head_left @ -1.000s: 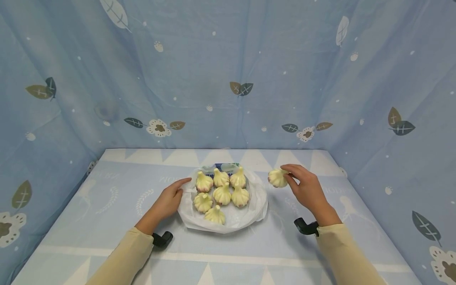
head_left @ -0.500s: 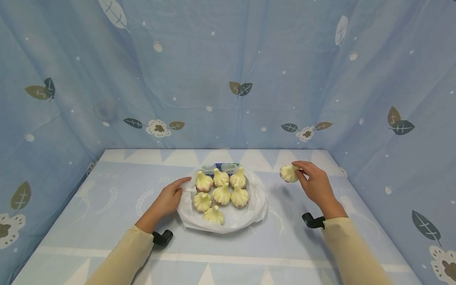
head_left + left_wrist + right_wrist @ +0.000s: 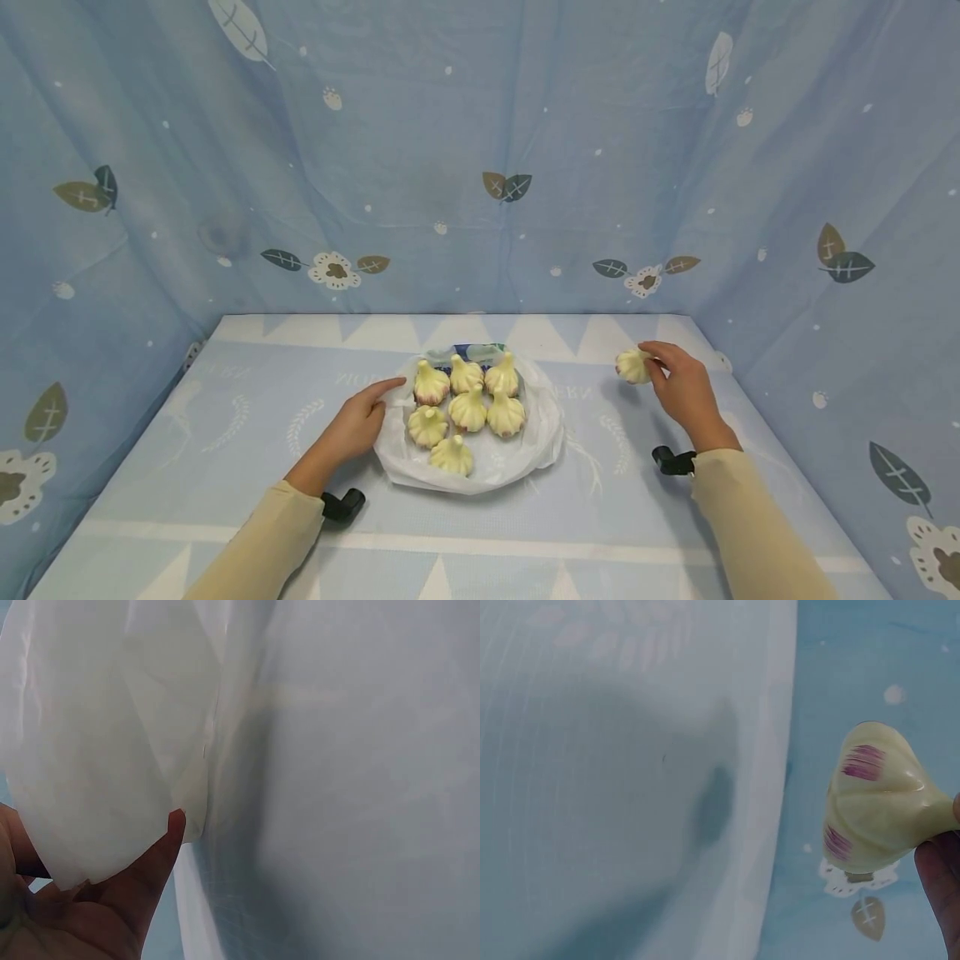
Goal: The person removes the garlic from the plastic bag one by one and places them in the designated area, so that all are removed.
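In the head view a white plastic bag [image 3: 543, 442] lies spread on the table with its mouth open, and several garlic bulbs [image 3: 467, 408] with purple-streaked bases sit inside. My left hand [image 3: 358, 423] holds the bag's left rim; the left wrist view has the bag's wall [image 3: 112, 765] between the thumb and the other fingers. To the right of the bag, my right hand [image 3: 681, 385] pinches one garlic bulb [image 3: 632, 367] by its stem, above the table. Up close, this bulb [image 3: 874, 799] looks smooth and glossy, its base pointing away from the fingertips [image 3: 936, 874].
A pale blue patterned table cover [image 3: 420, 550] lies under everything. Blue leaf-print curtains [image 3: 450, 150] rise behind the table's far edge and along both sides. Each wrist carries a black camera mount [image 3: 342, 505].
My right hand has moved right, away from the bag, with the garlic bulb in its fingers. The left hand and the bag have stayed in place.
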Tool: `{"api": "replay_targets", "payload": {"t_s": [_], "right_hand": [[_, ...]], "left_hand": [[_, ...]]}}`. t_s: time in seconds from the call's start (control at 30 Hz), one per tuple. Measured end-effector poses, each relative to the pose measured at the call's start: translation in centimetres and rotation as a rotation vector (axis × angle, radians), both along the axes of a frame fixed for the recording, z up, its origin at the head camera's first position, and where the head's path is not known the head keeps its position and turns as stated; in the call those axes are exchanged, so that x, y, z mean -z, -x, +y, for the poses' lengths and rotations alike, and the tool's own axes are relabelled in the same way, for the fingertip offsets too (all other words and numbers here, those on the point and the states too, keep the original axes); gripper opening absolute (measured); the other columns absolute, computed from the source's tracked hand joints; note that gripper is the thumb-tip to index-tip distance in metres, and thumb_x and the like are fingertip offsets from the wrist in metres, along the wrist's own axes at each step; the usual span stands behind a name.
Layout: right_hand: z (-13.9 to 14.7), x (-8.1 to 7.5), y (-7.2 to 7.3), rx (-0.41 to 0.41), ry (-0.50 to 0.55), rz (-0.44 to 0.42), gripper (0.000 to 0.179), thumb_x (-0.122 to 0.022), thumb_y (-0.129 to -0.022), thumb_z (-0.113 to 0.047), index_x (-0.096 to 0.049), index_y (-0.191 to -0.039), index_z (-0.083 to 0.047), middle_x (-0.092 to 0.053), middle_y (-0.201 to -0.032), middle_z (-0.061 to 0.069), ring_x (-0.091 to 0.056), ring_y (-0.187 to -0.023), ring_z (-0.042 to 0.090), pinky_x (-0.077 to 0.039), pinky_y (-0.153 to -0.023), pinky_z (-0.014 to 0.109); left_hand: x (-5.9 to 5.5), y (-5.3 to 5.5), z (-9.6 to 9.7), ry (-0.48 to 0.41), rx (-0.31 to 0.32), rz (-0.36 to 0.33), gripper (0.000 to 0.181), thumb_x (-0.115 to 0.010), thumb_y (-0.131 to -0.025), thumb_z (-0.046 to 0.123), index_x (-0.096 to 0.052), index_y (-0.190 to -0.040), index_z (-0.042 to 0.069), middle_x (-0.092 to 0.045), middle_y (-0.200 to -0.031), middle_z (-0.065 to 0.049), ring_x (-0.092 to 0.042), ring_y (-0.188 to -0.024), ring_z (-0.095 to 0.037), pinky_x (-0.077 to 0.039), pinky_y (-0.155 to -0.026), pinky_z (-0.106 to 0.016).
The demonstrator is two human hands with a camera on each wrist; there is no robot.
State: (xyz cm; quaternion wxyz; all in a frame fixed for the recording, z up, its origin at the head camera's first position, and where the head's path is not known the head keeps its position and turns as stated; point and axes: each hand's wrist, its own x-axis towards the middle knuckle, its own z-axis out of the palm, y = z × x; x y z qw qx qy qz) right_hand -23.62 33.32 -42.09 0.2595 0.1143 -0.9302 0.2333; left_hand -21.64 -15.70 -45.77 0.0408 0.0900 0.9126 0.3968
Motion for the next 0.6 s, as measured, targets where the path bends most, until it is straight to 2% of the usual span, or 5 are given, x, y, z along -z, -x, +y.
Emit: {"api": "replay_targets", "payload": {"t_s": [0.13,0.27,0.37,0.47,0.6], "right_hand": [[0.9,0.3,0.1,0.045,-0.006,-0.06,0.031,-0.06,-0.091,0.004,-0.063,-0.122,0.0,-0.062,-0.124,0.022,-0.061,-0.109,0.04,-0.054,-0.086,0.054],[1.6,0.4,0.1,0.089,-0.012,-0.134,0.032,-0.057,-0.093,0.001,-0.061,-0.124,-0.001,-0.059,-0.127,0.024,-0.06,-0.11,0.042,-0.052,-0.088,0.056],[2.1,0.4,0.3,0.116,-0.018,-0.182,0.033,-0.055,-0.094,0.0,-0.06,-0.126,-0.001,-0.057,-0.129,0.024,-0.058,-0.112,0.042,-0.05,-0.091,0.057],[2.6,0.6,0.5,0.139,-0.021,-0.224,0.033,-0.053,-0.095,-0.002,-0.059,-0.128,-0.002,-0.056,-0.131,0.024,-0.057,-0.114,0.043,-0.049,-0.092,0.057],[3.4,0.9,0.9,0.17,-0.008,-0.286,0.034,-0.049,-0.097,-0.005,-0.056,-0.131,-0.002,-0.053,-0.135,0.024,-0.054,-0.118,0.043,-0.047,-0.095,0.058]], "left_hand": [[0.2,-0.1,0.0,-0.003,0.004,0.0,0.049,-0.032,-0.101,0.005,-0.044,-0.146,0.018,-0.038,-0.153,-0.016,-0.042,-0.135,-0.032,-0.04,-0.105,-0.052],[0.4,-0.2,0.0,-0.01,0.003,-0.008,0.048,-0.032,-0.101,0.005,-0.044,-0.146,0.018,-0.037,-0.154,-0.016,-0.038,-0.14,-0.034,-0.037,-0.11,-0.055],[0.4,-0.3,0.0,-0.003,-0.002,-0.004,0.048,-0.033,-0.101,0.005,-0.044,-0.146,0.019,-0.039,-0.153,-0.015,-0.046,-0.13,-0.032,-0.043,-0.101,-0.049],[0.4,-0.5,0.0,0.001,-0.004,0.004,0.048,-0.032,-0.101,0.005,-0.044,-0.146,0.019,-0.039,-0.153,-0.015,-0.048,-0.125,-0.031,-0.042,-0.094,-0.046],[0.3,-0.6,0.0,-0.015,-0.003,-0.003,0.049,-0.03,-0.101,0.005,-0.043,-0.146,0.019,-0.037,-0.154,-0.015,-0.037,-0.141,-0.035,-0.037,-0.109,-0.055]]}}
